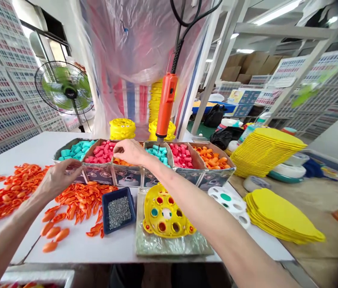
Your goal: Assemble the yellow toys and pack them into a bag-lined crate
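Note:
My right hand (129, 151) reaches over the row of cardboard bins (127, 176), its fingertips pinched at the edge of the pink pieces (103, 152), above a bin of orange pieces (121, 162); I cannot make out a piece in the pinch. My left hand (59, 176) hovers with curled fingers by the front of the teal-piece bin (75, 150), and something small may be in it. A yellow round toy shell (164, 214) with coloured holes lies on a clear sheet in front of me. A blue tray of small screws (119, 210) sits left of it.
An orange electric screwdriver (165, 106) hangs on a cable above the bins. Heaps of orange parts (9, 192) cover the left table. Stacks of yellow plates (265, 150) and a white palette piece (229, 200) lie right. A fan (63, 86) stands behind.

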`<control>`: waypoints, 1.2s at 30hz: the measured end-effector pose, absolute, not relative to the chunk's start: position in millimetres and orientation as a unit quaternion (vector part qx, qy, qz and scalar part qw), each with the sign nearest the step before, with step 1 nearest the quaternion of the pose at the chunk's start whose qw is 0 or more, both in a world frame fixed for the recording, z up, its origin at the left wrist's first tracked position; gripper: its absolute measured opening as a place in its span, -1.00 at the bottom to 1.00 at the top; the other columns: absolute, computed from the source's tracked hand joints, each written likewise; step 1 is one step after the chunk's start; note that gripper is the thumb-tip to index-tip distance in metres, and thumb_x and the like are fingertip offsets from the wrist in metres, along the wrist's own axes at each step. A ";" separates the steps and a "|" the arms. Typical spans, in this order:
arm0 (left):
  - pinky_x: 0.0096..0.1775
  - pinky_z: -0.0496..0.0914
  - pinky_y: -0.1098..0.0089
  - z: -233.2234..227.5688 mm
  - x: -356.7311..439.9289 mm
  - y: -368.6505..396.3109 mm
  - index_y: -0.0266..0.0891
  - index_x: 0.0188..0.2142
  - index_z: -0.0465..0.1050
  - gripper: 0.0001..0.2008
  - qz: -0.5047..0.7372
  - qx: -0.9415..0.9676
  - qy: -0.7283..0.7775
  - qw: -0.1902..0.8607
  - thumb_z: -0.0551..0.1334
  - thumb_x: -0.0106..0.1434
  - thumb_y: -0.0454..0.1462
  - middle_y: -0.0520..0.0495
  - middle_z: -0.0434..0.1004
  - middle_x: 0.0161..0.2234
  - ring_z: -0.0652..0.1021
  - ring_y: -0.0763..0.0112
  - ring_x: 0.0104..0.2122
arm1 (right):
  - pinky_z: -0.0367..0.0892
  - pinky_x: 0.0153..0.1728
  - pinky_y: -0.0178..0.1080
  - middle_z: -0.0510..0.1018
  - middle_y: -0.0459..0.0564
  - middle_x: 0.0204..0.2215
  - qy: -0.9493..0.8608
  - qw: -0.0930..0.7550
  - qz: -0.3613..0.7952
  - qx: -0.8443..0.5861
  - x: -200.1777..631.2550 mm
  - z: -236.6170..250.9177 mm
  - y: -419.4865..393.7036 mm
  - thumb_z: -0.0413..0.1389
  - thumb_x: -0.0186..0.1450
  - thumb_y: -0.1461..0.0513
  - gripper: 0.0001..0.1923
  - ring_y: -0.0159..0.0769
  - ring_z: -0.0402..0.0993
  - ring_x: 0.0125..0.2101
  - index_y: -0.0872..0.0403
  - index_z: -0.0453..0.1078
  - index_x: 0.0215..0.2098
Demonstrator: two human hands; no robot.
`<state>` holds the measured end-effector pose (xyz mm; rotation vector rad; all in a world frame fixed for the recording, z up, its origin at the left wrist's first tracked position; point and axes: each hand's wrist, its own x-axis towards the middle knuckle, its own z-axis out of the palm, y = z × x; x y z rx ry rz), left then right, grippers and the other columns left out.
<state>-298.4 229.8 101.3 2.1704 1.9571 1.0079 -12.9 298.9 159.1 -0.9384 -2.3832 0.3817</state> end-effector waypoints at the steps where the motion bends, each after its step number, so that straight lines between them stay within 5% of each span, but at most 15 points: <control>1: -0.14 0.52 0.19 101.3 -298.6 229.0 -0.13 -0.24 0.52 -0.64 0.324 0.705 0.631 0.024 0.18 0.24 0.07 -0.11 0.70 -0.26 0.67 0.09 -0.25 | 0.30 -0.26 -0.31 0.72 -0.06 -0.27 -0.886 0.272 0.139 -0.348 -15.0 159.0 299.8 0.21 0.30 0.28 -0.88 -0.32 0.59 -0.26 0.08 0.62 -0.26; 15: -0.08 0.49 0.23 130.3 -340.0 267.0 -0.15 -0.09 0.54 -0.56 0.193 0.701 0.686 -0.018 0.14 0.24 0.06 -0.17 0.69 -0.05 0.65 0.04 -0.09 | 0.41 0.01 -0.09 0.63 0.06 0.03 -0.909 0.160 0.097 -0.373 -79.8 150.1 327.9 0.18 0.36 0.22 -0.68 -0.07 0.55 0.03 -0.05 0.51 0.08; 18: -0.14 0.49 0.18 135.1 -348.7 291.5 -0.13 -0.06 0.55 -0.55 0.106 0.699 0.707 0.005 0.21 0.23 0.08 -0.19 0.69 -0.07 0.65 0.03 -0.15 | 0.43 0.04 0.03 0.61 0.10 0.01 -0.918 0.103 0.095 -0.371 -101.1 140.9 329.8 0.15 0.42 0.17 -0.73 -0.10 0.55 0.01 0.06 0.49 0.05; 23: -0.09 0.52 0.10 130.7 -349.2 324.4 -0.24 -0.01 0.51 -0.65 -0.005 0.706 0.706 0.054 0.28 0.35 -0.06 -0.16 0.63 -0.07 0.63 0.20 -0.16 | 0.52 -0.05 -0.06 0.60 0.05 -0.05 -0.925 0.044 0.107 -0.362 -116.2 130.3 337.7 0.18 0.42 0.12 -0.75 -0.21 0.57 -0.09 0.09 0.48 -0.03; 36: -0.09 0.54 0.15 123.6 -360.0 335.7 -0.25 -0.09 0.52 -0.77 -0.010 0.719 0.693 0.048 0.30 0.37 -0.15 -0.09 0.60 -0.11 0.61 0.26 -0.16 | 0.39 0.04 -0.02 0.57 0.13 0.06 -0.902 0.183 0.092 -0.379 -110.2 119.1 324.7 0.03 0.45 0.27 -0.69 -0.08 0.52 0.05 0.09 0.37 0.14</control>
